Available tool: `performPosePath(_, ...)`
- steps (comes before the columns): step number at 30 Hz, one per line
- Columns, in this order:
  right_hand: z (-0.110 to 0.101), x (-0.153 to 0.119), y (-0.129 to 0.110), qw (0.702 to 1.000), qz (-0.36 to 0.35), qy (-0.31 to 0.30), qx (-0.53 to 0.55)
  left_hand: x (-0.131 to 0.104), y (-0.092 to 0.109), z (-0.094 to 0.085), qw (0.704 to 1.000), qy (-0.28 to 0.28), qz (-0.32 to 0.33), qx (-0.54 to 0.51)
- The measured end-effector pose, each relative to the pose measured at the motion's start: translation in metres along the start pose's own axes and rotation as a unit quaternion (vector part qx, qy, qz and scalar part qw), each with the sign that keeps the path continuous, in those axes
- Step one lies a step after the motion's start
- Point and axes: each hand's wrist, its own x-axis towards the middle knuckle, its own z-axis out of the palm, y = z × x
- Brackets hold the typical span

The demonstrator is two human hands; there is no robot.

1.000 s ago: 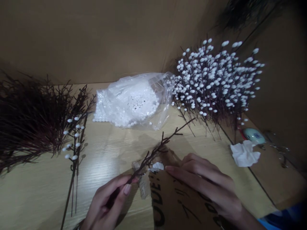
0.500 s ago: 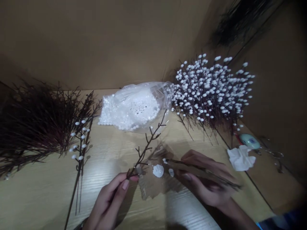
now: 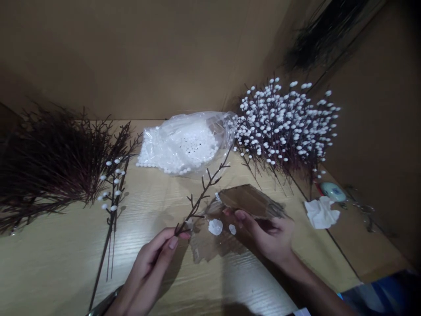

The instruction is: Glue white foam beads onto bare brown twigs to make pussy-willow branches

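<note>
Between the thumb and fingers of my left hand is the lower end of a bare brown artificial twig, which slants up and to the right. My right hand grips a folded piece of cardboard, its broad side showing and a bit of white glue on its left tip. That tip is close to the twig's side shoots; whether they touch I cannot tell. Below lies a torn brown cardboard scrap bearing a blob of white glue and a smaller dab beside it.
Behind the twig lies a clear plastic bag of white foam balls. Bare twigs are heaped left, near a few white-tipped stems. White-tipped twigs stand bunched at right, by crumpled tissue and a pale green object.
My right hand has turned the cardboard piece from edge-on to broad side up and moved its glued tip up and left, nearer the twig. My left hand keeps its hold.
</note>
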Motion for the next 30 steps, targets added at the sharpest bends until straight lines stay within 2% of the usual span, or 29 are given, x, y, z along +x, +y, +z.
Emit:
performPosePath(3, 0.002, 0.000, 0.000, 0.999, 0.031, -0.006, 0.009, -0.001, 0.003, 0.000, 1.000, 0.006, 0.005, -0.012)
performPosePath(8, 0.008, 0.005, -0.010, 0.999, 0.038, -0.018, 0.026, 0.001, 0.008, 0.000, 0.999, 0.022, 0.022, -0.006)
performPosePath(14, 0.012, 0.010, -0.020, 0.996, 0.060, -0.018, 0.055, 0.000, 0.006, 0.001, 1.000, 0.011, 0.022, 0.005)
performPosePath(30, 0.008, 0.007, -0.015, 0.998, 0.044, -0.018, 0.033, 0.002, 0.003, 0.002, 1.000, -0.003, 0.020, 0.009)
